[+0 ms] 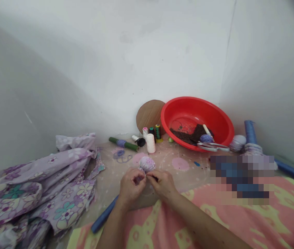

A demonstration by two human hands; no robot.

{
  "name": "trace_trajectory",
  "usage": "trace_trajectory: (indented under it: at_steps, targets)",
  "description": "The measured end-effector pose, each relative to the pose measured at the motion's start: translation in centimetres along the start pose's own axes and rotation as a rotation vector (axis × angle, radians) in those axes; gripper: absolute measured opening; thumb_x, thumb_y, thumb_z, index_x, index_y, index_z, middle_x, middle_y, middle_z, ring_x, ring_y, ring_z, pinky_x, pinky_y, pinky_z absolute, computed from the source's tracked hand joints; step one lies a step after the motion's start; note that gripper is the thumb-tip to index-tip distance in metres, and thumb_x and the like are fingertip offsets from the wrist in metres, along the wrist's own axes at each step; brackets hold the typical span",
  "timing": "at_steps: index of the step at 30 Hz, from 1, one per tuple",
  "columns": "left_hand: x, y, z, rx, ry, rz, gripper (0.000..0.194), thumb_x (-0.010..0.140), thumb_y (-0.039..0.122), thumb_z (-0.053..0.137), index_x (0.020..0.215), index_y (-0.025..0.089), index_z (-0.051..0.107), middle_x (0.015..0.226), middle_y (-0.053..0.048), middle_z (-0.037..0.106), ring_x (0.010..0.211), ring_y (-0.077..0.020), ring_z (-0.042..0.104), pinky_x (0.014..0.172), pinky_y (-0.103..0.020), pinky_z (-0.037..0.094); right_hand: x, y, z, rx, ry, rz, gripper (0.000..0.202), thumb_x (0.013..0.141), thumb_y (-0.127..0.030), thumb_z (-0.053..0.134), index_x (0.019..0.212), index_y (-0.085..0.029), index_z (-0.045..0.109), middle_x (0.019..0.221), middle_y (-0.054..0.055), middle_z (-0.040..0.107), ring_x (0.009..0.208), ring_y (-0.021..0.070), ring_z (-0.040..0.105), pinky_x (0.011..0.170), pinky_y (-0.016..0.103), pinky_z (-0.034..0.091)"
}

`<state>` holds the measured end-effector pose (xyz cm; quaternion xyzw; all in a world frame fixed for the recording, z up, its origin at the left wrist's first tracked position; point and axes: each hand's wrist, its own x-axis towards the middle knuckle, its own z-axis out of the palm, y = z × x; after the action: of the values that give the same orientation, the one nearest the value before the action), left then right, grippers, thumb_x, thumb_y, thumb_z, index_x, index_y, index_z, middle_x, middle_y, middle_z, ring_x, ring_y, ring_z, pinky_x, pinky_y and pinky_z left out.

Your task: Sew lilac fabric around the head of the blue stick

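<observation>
A small ball wrapped in white and pink floral cloth point(147, 164) sits just beyond my fingertips, its gathered end towards me. My left hand point(132, 184) is closed in a pinch at that gathered end. Close against it, my right hand point(161, 183) pinches too, thumb and forefinger pressed together at the same spot. What lies between the fingertips is too small to make out. Behind the ball stands a white thread spool point(151, 143), and a green stick wound with purple yarn point(124, 144) lies to the left, with loose purple yarn point(122, 157) below it.
A red basin point(197, 103) leans at the back right, with scissors point(212, 147) at its rim. Floral fabric point(66, 193) is heaped on the left. A pink and yellow blanket point(198, 221) covers the front. Several spools stand near a cardboard disc point(149, 114). A blue tube point(105, 214) lies beside my left forearm.
</observation>
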<state>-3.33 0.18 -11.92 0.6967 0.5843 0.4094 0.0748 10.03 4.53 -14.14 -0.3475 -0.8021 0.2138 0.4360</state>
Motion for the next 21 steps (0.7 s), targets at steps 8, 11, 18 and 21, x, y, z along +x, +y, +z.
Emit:
trace_trajectory:
  at_steps: [8, 11, 18, 21]
  targets:
    - [-0.05, -0.27, 0.07, 0.016, -0.003, -0.006, 0.010, 0.069, 0.023, 0.051, 0.064, 0.017, 0.056, 0.067, -0.001, 0.055, 0.063, -0.0117, 0.050, 0.056, -0.021, 0.038, -0.04, -0.11, -0.10, -0.040, 0.011, 0.027, 0.020, 0.074, -0.015, 0.045, 0.071, -0.020, 0.065, 0.068, 0.001, 0.065, 0.063, 0.0117, 0.057, 0.058, 0.020, 0.037]
    - [-0.05, -0.42, 0.10, 0.029, -0.010, -0.026, 0.010, 0.069, 0.023, 0.050, 0.064, 0.017, 0.055, 0.066, -0.001, 0.054, 0.061, -0.0112, 0.049, 0.055, -0.021, 0.038, -0.01, -0.08, -0.08, -0.033, 0.023, 0.033, 0.020, 0.073, -0.015, 0.045, 0.071, -0.019, 0.064, 0.068, 0.001, 0.065, 0.062, 0.0120, 0.057, 0.058, 0.020, 0.037]
    - [-0.13, -0.59, 0.13, 0.050, -0.004, -0.073, 0.010, 0.069, 0.024, 0.049, 0.063, 0.017, 0.054, 0.066, 0.000, 0.053, 0.060, -0.0111, 0.049, 0.055, -0.021, 0.038, -0.03, 0.07, 0.09, 0.020, 0.049, 0.075, 0.018, 0.072, -0.017, 0.046, 0.070, -0.019, 0.064, 0.065, 0.001, 0.064, 0.061, 0.0125, 0.056, 0.056, 0.020, 0.037]
    - [-0.12, -0.60, 0.12, 0.042, 0.001, -0.075, 0.011, 0.069, 0.025, 0.049, 0.065, 0.017, 0.056, 0.067, -0.001, 0.054, 0.060, -0.0111, 0.049, 0.054, -0.021, 0.038, -0.03, 0.10, 0.18, 0.055, 0.053, 0.096, 0.017, 0.072, -0.017, 0.046, 0.070, -0.019, 0.064, 0.064, 0.001, 0.064, 0.060, 0.0123, 0.056, 0.056, 0.020, 0.038]
